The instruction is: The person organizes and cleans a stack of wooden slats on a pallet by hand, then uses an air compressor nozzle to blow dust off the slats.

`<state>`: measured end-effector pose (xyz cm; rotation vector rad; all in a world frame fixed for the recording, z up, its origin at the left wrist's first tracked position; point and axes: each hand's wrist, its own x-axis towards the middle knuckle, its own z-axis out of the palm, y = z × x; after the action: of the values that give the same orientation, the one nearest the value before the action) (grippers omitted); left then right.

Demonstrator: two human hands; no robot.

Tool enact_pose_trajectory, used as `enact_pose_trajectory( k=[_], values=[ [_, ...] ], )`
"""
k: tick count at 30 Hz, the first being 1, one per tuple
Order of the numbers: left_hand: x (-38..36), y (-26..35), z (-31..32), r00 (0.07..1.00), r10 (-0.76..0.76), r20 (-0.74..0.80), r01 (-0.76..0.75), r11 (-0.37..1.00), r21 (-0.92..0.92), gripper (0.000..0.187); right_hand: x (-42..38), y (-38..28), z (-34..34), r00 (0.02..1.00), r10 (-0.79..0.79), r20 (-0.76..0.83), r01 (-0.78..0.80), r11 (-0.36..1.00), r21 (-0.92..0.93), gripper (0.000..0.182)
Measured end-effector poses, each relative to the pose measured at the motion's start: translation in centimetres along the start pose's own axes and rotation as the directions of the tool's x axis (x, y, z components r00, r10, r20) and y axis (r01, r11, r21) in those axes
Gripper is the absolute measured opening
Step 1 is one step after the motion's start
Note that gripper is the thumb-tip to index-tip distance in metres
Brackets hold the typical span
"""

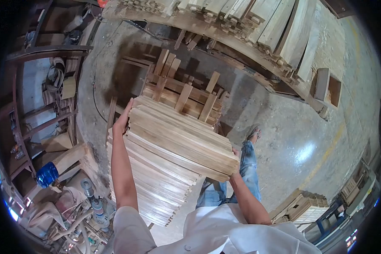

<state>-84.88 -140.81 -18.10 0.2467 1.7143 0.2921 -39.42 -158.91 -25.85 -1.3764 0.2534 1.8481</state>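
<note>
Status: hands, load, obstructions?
Left hand and right hand holding opposite ends of upper wooden slats. Slats bunched side by side, above lower wooden slats. Wooden stand with upright posts just beyond; no obstruction visible at either hand.

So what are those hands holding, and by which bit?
A stack of wooden strips, by its ends: left hand at one, right hand at the other.
</note>
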Motion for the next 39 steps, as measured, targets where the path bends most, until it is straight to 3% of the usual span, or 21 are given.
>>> enact_pose_trajectory(
  k=[3,7,9,13,16,19,21,23,30,34,36,37,39],
  values=[
    [1.1,-1.0,-0.7,1.000,0.019,-0.024,-0.019,1.000,0.025,0.106,-1.3,-2.7,4.3,0.986,0.145,-0.082,-0.145,0.989,0.011,0.057],
    [0.8,-0.8,-0.6,0.998,-0.022,-0.056,0.026,0.997,0.075,0.110,-0.1,-1.6,2.6,0.983,0.122,-0.135,-0.110,0.990,0.091,0.048],
    [-1.1,0.4,1.1,0.999,0.003,-0.040,-0.001,0.998,0.056,0.113,1.2,0.0,-0.1,0.997,-0.041,0.060,0.043,0.999,-0.023,0.048],
    [1.0,-0.8,-1.0,0.995,-0.010,-0.104,0.018,0.997,0.077,0.117,0.5,-0.8,1.1,0.995,0.090,0.051,-0.096,0.988,0.117,0.047],
    [1.6,-1.4,-1.3,0.997,-0.045,-0.059,0.050,0.994,0.095,0.113,0.4,-0.8,0.7,0.999,-0.027,0.041,0.025,0.999,0.039,0.045],
    [1.1,-1.1,-0.2,0.998,-0.001,-0.057,0.010,0.987,0.160,0.109,0.5,-0.8,0.2,0.995,-0.095,0.018,0.097,0.971,-0.220,0.051],
    [-0.2,-0.1,0.8,0.997,0.038,-0.071,-0.023,0.979,0.205,0.108,-1.2,-2.9,3.6,0.991,0.105,-0.085,-0.089,0.981,0.170,0.051],
    [-2.1,1.1,1.8,0.975,-0.151,-0.163,0.195,0.933,0.303,0.106,0.7,-1.4,1.1,0.991,0.112,-0.075,-0.098,0.981,0.167,0.052],
    [0.3,-1.8,2.0,0.992,-0.073,-0.103,0.099,0.958,0.270,0.101,0.2,-2.2,-0.8,0.994,0.069,-0.088,-0.057,0.990,0.131,0.052],
    [-3.0,-1.6,7.5,0.996,-0.045,-0.076,0.062,0.968,0.244,0.094,3.1,-1.9,-10.6,0.974,-0.105,-0.199,0.101,0.994,-0.029,0.049],
    [-2.1,-3.6,8.9,0.999,0.013,-0.043,-0.002,0.969,0.245,0.091,2.0,-5.1,-10.8,0.979,0.051,-0.199,-0.037,0.996,0.076,0.050],
    [-2.6,-3.8,9.9,0.999,0.014,-0.041,-0.003,0.969,0.248,0.091,1.4,-6.5,-10.5,0.979,0.050,-0.200,-0.035,0.996,0.078,0.050],
    [-3.5,-3.7,11.8,0.997,0.062,-0.039,-0.051,0.973,0.224,0.086,0.8,-8.4,-10.3,0.976,0.198,-0.091,-0.187,0.976,0.116,0.046]
  ],
)
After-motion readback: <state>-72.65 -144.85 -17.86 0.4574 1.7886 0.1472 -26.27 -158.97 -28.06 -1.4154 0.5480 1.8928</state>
